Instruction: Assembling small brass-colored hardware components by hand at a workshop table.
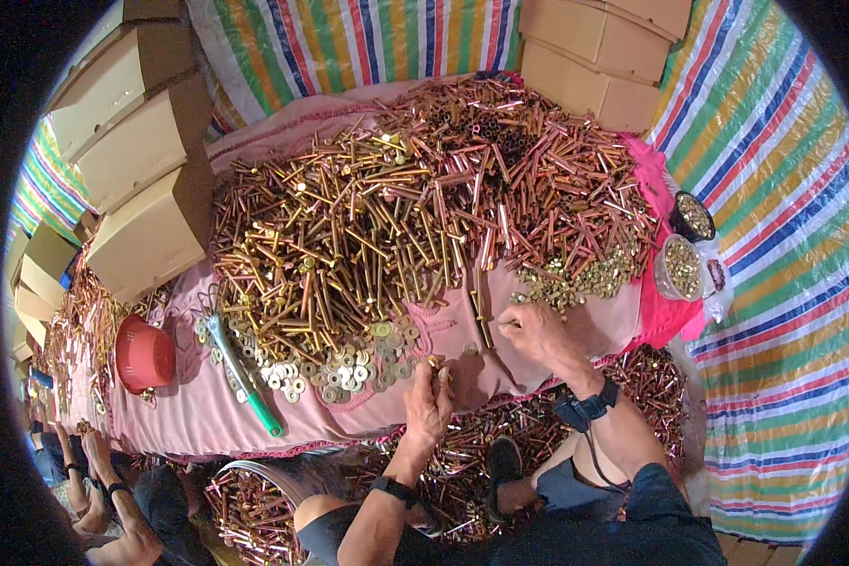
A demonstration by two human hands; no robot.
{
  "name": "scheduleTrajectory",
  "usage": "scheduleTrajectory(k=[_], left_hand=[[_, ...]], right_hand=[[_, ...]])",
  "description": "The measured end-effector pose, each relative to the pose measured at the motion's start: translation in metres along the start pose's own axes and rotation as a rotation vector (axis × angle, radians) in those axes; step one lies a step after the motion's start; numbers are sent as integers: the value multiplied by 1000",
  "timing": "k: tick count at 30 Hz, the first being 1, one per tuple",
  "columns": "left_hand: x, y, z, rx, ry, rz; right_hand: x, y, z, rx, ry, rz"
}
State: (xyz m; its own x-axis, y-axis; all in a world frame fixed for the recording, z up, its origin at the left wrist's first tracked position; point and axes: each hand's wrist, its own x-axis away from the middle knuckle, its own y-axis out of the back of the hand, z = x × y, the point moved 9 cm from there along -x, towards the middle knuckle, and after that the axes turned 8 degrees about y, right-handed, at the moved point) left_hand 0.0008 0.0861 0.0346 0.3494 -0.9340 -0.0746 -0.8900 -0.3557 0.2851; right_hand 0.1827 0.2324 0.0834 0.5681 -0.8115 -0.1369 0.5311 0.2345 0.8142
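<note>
My left hand point(426, 407) is closed at the cloth's near edge, with a small brass-coloured metal piece point(434, 361) at its fingertips; the rest of the piece is hidden. My right hand point(538, 335) hovers over the pink cloth point(594, 325) with its fingers pinched together. What they hold, if anything, I cannot make out. Between the hands lies a slender brown-and-gold rod-like piece point(484, 330). Beyond my left hand spread flat round washers point(349, 373) and a pile of long gold bolts point(349, 255). Small gold nuts point(575, 278) lie beyond my right hand, below a heap of coppery metal sleeves point(575, 179).
A green-handled tool point(245, 377) and a red bowl point(145, 354) lie at left, near stacked cardboard boxes point(151, 236). Tubs of small parts point(679, 267) stand at right by a striped tarp point(774, 377). Below is a bolt-filled bucket point(278, 474). Another person's hands point(90, 453) work far left.
</note>
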Motion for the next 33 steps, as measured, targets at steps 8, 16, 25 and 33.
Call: scheduleTrajectory(k=[8,16,25,33], left_hand=[[-1,1,-3,13,3,-3],[-3,3,-7,19,-8,-36],[-3,3,-12,-12,-118,-57],[-3,0,-6,19,-170,-55]], right_hand=[[3,12,-8,65,55,-11],[6,-7,2,207,98,56],[-3,-28,25,-622,-80,104],[1,-49,70,-994,-6,163]])
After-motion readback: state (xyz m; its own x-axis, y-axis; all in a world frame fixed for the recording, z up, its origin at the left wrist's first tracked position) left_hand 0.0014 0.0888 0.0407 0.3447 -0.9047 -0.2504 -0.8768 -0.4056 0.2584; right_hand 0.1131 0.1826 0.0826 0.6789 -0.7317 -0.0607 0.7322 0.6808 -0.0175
